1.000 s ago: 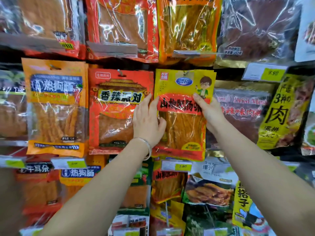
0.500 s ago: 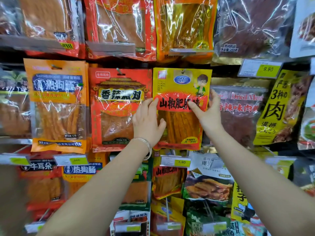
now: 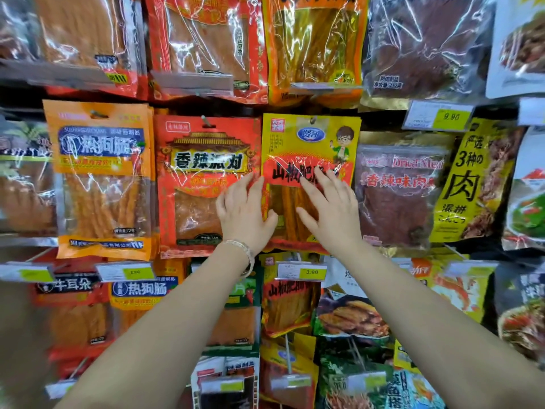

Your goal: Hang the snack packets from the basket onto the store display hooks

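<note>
A yellow snack packet with a red label band hangs on a display hook in the middle row. My left hand lies flat with spread fingers over the packet's left edge and the neighbouring red packet. My right hand lies flat on the yellow packet's front, fingers straight and pointing up-left. Neither hand grips anything. The basket is out of view.
Rows of hanging snack packets fill the wall: an orange packet at left, a dried-meat bag at right. Price tags stick out on hook ends below and above right. More packets hang underneath.
The yellow packet went from held by its sides to hanging on the hook. Both hands let go of its edges and now lie flat against it, the right hand moved left onto its front.
</note>
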The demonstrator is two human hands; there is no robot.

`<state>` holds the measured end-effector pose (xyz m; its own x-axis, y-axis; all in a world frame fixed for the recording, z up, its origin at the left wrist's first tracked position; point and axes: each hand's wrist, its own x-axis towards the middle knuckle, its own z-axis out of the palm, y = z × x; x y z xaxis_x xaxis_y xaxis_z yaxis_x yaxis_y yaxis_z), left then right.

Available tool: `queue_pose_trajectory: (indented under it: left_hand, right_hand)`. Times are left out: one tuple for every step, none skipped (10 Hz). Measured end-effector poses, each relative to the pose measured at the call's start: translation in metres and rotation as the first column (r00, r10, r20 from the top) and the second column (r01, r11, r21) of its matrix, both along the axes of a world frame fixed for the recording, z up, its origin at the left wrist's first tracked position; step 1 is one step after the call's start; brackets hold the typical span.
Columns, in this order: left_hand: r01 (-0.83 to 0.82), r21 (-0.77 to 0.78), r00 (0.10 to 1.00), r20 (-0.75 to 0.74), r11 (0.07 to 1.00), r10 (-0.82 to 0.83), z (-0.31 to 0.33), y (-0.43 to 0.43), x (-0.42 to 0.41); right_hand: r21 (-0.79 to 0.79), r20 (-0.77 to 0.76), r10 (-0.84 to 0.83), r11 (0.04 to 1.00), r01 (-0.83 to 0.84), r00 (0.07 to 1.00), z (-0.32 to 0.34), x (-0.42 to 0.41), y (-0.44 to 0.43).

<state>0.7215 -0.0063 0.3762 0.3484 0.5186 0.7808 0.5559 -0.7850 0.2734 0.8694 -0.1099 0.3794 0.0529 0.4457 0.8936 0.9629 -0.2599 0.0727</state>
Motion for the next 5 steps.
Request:
queue_pose_trajectory:
  left_hand:
    - [-0.031,0.003,0.999,-0.014,1.0,0.031,-0.004,-0.002,-0.008]
    - [-0.032,-0.026,0.998,-0.057,0.999,0.03,-0.005,-0.004,-0.015]
    - [0.005,-0.104,0.995,-0.094,0.995,-0.015,-0.001,-0.007,-0.023]
    - [0.067,-0.2,0.99,-0.107,0.978,-0.09,0.003,-0.007,-0.038]
    - [0.094,-0.358,0.985,-0.105,0.929,-0.14,-0.007,-0.008,-0.063]
  right_hand:
    - [-0.044,-0.012,-0.04,0.998,0.039,0.999,0.002,-0.006,-0.003]
    - [-0.104,-0.052,-0.075,0.992,0.069,0.996,0.007,-0.015,-0.007]
    - [-0.151,-0.083,-0.052,0.988,0.039,0.995,0.01,-0.028,-0.013]
    - [-0.207,-0.107,-0.047,0.978,0.024,0.993,0.01,-0.037,-0.021]
    - [-0.292,-0.147,-0.032,0.956,-0.012,0.989,-0.01,-0.046,-0.04]
